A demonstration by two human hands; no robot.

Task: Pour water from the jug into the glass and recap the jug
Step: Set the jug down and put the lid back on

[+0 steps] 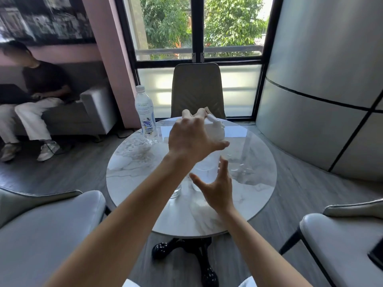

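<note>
Round white marble desk (257,195) at frame centre; bare stretches at right and near edge. Clear plastic water jug (207,162) mid-desk, mostly hidden behind hands. Clear drinking glass (176,191) just left of jug, under left forearm. Left hand (190,139) above jug top, fingers spread, gripping nothing. Right hand (217,187) beside jug's near side, fingers splayed apart, contact unclear.
</note>
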